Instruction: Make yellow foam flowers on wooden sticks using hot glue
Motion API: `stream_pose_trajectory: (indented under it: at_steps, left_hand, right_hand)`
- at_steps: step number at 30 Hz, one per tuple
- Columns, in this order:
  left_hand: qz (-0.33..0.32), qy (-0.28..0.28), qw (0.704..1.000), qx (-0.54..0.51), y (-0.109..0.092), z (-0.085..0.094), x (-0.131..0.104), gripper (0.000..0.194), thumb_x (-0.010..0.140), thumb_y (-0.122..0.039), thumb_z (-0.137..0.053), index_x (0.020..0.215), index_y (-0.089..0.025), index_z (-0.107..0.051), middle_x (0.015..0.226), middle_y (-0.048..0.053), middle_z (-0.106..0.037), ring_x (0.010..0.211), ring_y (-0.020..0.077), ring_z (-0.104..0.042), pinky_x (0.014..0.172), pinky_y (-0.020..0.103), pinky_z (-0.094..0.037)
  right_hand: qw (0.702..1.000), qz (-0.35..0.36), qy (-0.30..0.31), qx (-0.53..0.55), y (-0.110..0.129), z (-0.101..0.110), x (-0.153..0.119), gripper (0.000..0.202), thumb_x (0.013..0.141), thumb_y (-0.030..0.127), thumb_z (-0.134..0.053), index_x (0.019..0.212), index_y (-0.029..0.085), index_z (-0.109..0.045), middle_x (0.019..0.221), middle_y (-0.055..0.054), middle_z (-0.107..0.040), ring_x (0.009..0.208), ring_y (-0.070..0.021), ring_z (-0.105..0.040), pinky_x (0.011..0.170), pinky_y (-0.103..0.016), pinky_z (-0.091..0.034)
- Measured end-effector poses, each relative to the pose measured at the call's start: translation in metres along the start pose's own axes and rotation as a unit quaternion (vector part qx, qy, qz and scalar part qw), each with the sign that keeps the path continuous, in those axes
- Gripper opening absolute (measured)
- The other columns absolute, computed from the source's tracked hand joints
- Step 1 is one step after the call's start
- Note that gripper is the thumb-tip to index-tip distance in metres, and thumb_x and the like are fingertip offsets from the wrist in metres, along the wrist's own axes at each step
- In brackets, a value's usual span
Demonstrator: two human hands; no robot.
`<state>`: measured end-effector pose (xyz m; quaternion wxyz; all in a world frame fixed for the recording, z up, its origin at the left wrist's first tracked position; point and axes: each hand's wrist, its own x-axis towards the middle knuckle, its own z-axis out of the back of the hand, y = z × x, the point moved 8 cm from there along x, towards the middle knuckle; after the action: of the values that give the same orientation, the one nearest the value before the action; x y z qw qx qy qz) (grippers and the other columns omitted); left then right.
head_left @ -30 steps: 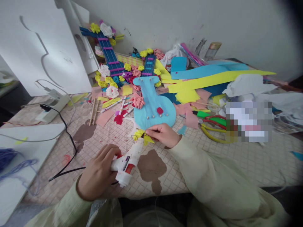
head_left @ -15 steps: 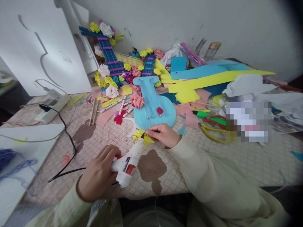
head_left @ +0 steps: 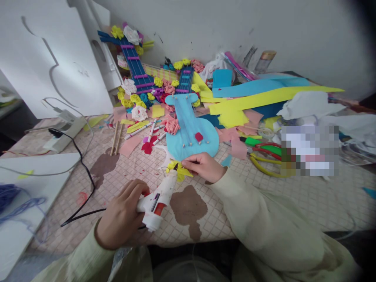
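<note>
The left hand is gripping a glue gun, while just ahead the right hand is pinching yellow paper, seemingly steadying it.

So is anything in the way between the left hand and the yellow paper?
Just the glue gun, held in the left hand with its tip at the yellow paper. Nothing else visible; the right hand is across from it.

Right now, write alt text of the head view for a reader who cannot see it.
The left hand holds a white plastic glue gun, its dark tip at a crumpled yellow paper piece, near the right hand. Beyond lies a light-blue guitar-shaped cutout.
</note>
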<state>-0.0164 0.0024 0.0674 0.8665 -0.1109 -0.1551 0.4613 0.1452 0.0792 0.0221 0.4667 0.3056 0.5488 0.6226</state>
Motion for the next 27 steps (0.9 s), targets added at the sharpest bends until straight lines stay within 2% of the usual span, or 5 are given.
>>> stream_pose_trajectory:
  at_steps: [14, 24, 25, 27]
  left_hand:
    - [0.022, 0.001, 1.000, -0.006, 0.008, -0.003, -0.003, 0.010, 0.074, -0.016, -0.050, 0.081, -0.016, -0.044, 0.080, 0.006, -0.050, 0.073, 0.0169, -0.047, 0.064, 0.028, -0.039]
    - [0.038, -0.021, 0.998, -0.042, 0.009, 0.003, -0.003, 0.009, 0.074, -0.017, -0.051, 0.082, -0.015, -0.047, 0.081, 0.005, -0.052, 0.071, 0.0155, -0.049, 0.063, 0.026, -0.040]
    - [0.044, -0.029, 0.997, -0.055, 0.010, 0.006, -0.003, 0.009, 0.074, -0.018, -0.050, 0.083, -0.016, -0.048, 0.081, 0.004, -0.053, 0.070, 0.0151, -0.049, 0.063, 0.026, -0.041]
    - [0.068, -0.084, 0.990, -0.090, 0.018, 0.018, -0.004, 0.009, 0.075, -0.021, -0.051, 0.083, -0.016, -0.050, 0.079, 0.003, -0.054, 0.069, 0.0145, -0.050, 0.062, 0.024, -0.041]
  right_hand:
    - [1.000, 0.008, 0.002, 0.005, -0.002, 0.000, 0.001, 0.028, 0.074, 0.035, -0.051, 0.068, 0.010, -0.064, 0.047, 0.005, -0.043, 0.046, -0.0066, -0.036, 0.048, -0.022, -0.029]
    - [1.000, 0.000, -0.016, 0.004, -0.005, 0.003, 0.001, 0.026, 0.072, 0.036, -0.053, 0.069, 0.012, -0.064, 0.048, 0.005, -0.043, 0.047, -0.0074, -0.037, 0.047, -0.022, -0.028]
    - [1.000, -0.001, -0.019, 0.004, -0.006, 0.003, 0.002, 0.027, 0.072, 0.036, -0.053, 0.070, 0.012, -0.063, 0.049, 0.004, -0.043, 0.047, -0.0074, -0.037, 0.047, -0.022, -0.028]
    - [1.000, 0.000, -0.021, 0.003, -0.008, 0.004, 0.002, 0.028, 0.072, 0.037, -0.052, 0.071, 0.012, -0.063, 0.050, 0.004, -0.044, 0.048, -0.0076, -0.037, 0.046, -0.022, -0.028]
